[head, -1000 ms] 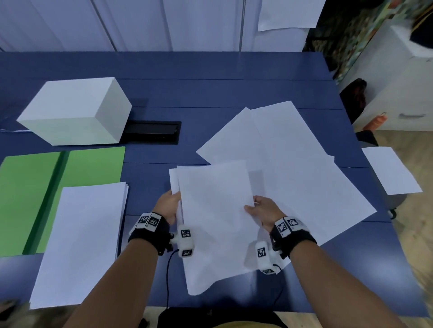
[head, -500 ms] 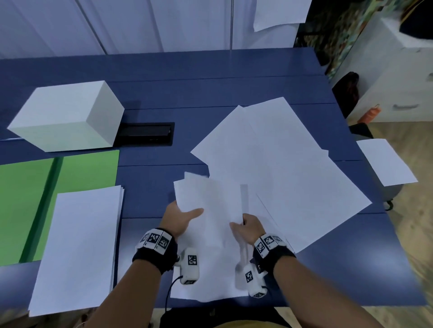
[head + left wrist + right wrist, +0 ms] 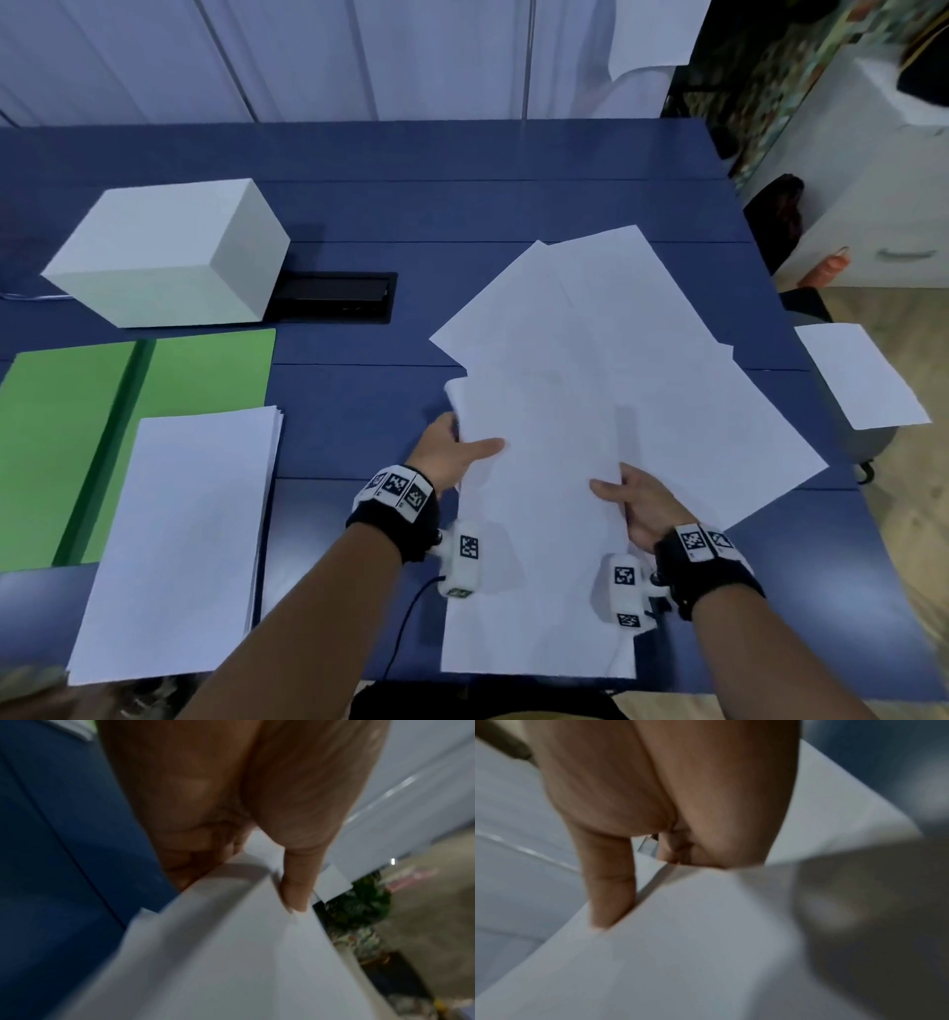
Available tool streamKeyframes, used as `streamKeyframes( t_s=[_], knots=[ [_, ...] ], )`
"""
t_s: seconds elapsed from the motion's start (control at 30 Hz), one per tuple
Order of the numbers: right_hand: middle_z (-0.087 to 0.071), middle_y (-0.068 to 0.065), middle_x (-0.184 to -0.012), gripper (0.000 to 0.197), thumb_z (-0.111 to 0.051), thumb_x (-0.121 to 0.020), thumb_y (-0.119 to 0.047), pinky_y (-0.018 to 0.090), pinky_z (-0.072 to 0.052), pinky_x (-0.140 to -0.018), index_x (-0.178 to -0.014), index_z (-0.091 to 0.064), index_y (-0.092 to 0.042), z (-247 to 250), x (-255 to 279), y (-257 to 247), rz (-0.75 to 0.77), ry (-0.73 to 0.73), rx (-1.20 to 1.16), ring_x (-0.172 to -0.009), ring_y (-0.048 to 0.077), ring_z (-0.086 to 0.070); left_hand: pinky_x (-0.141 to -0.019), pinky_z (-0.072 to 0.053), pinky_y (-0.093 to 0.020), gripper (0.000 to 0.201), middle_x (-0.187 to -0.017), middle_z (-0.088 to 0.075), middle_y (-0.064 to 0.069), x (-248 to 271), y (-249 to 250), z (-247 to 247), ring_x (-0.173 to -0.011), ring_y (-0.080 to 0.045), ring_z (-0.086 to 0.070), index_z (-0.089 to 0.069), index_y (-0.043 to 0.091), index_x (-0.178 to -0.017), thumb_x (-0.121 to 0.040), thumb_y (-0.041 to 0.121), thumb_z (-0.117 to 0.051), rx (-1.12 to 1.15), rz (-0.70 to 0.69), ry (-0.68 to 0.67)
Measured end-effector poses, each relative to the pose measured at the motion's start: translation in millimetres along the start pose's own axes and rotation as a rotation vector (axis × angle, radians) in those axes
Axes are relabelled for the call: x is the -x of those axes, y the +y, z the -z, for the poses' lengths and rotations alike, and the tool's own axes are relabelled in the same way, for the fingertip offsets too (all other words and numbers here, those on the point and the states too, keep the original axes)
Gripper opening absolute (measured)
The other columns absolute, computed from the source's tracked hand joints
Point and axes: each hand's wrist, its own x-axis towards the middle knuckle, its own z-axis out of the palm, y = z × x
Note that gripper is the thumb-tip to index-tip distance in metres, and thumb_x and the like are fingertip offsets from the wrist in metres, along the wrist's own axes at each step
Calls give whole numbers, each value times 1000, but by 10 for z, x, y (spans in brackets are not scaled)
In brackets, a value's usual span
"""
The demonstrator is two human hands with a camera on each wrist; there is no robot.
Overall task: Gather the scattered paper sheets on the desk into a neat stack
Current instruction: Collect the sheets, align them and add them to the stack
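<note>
I hold a small bundle of white sheets (image 3: 539, 488) upright-lengthwise over the desk's near edge. My left hand (image 3: 452, 452) grips its left edge, thumb on top (image 3: 295, 898) and fingers underneath. My right hand (image 3: 631, 503) grips the right edge the same way, thumb lying on the paper (image 3: 608, 902). Beyond the bundle, several loose white sheets (image 3: 642, 360) lie fanned and overlapping on the blue desk (image 3: 359, 216). A squared stack of white paper (image 3: 179, 539) lies at the near left.
A green folder (image 3: 102, 411) lies open under the left stack. A white box (image 3: 169, 257) stands at the back left beside a black cable hatch (image 3: 334, 295). One sheet (image 3: 857, 375) rests on a stool off the desk's right edge.
Both hands pulled the bundle toward me and closer together, then spread slightly apart again; the sheets in hand now lie more aligned. The loose sheets behind have not moved.
</note>
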Motion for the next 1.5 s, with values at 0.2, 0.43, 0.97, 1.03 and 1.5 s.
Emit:
streamKeyframes(
  t_s=[0.2, 0.43, 0.97, 1.03, 1.5],
  knots=[
    [-75, 8, -101, 22, -73, -81, 0, 49, -51, -96, -101, -72, -10, 417, -32, 118, 129, 529, 291, -100, 31, -68, -68, -52, -27, 93, -77, -62, -3, -468, -323, 157, -68, -14, -60, -21, 14, -149, -76, 22, -79, -267, 135, 177],
    [-73, 11, -89, 9, -73, -80, -4, 52, -56, -86, -88, -68, -4, 454, -98, 266, 152, 691, 457, -89, 33, -69, -101, -46, -41, 80, -144, -44, -5, -911, -63, 20, -128, -25, -49, -32, 17, -146, -80, 28, -76, -712, -53, 222],
    [-67, 18, -76, 5, -68, -81, -1, 33, -46, -62, -85, -67, -2, 581, -14, 263, 122, 654, 341, -68, 22, -55, -103, -38, -45, 100, -136, -36, -3, -1971, 481, -125, -127, -26, -37, -34, 19, -140, -60, 57, -82, -1364, -120, 141],
    [-62, 14, -73, 7, -66, -82, 3, 30, -43, -61, -89, -65, 4, 594, -8, 257, 125, 665, 291, -67, 21, -51, -101, -40, -43, 97, -129, -43, -1, -1998, 483, -76, -122, -25, -44, -37, 21, -134, -57, 57, -84, -1343, -96, 133],
    [-76, 5, -97, 27, -65, -84, 10, 33, -52, -77, -102, -70, -9, 462, -69, 39, 114, 495, 96, -91, 22, -69, -58, -37, -24, 17, -64, -53, 4, -1372, 271, 72, -61, -15, -49, -57, 16, -74, -84, 19, -69, -693, -223, 131]
  ],
)
